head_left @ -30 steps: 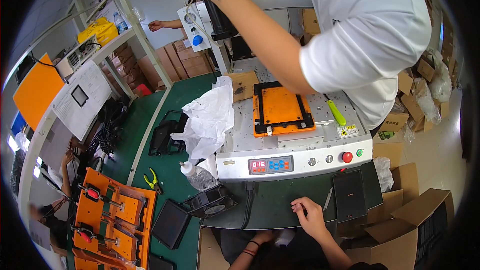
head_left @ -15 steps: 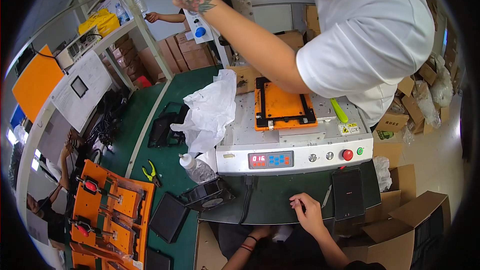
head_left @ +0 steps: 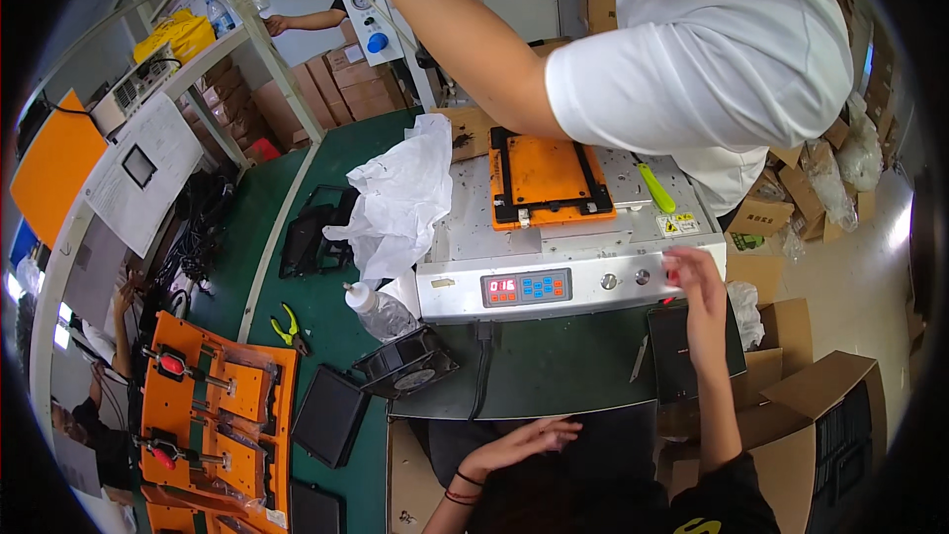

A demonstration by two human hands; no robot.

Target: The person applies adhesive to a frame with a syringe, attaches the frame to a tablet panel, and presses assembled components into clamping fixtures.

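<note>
My right hand (head_left: 702, 299) reaches up to the right end of the control panel on a grey metal machine (head_left: 455, 297). Its fingers are loosely extended at the red push button (head_left: 673, 277) and mostly cover it; whether they touch it I cannot tell. Nothing shows in that hand. Low in front of the green table's edge, my left hand (head_left: 516, 443) hovers above my lap, empty, with fingers stretched out. On the machine lies an orange fixture plate (head_left: 549, 178) with a black frame (head_left: 506, 183) on it. A dark flat box (head_left: 672, 351) sits beneath my right hand.
A co-worker's bare arm and white sleeve (head_left: 643, 89) extend over the machine. A green-handled tool (head_left: 655, 188) rests on its top. Leftward are white crumpled sheeting (head_left: 395, 198), a clear bottle (head_left: 384, 313), a black fan (head_left: 410, 366), pliers (head_left: 289, 329) and orange clamp fixtures (head_left: 217, 405).
My right hand has risen from the table edge to the red button. My left hand has come up from my lap into fuller view. The co-worker's arm has shifted up and left.
</note>
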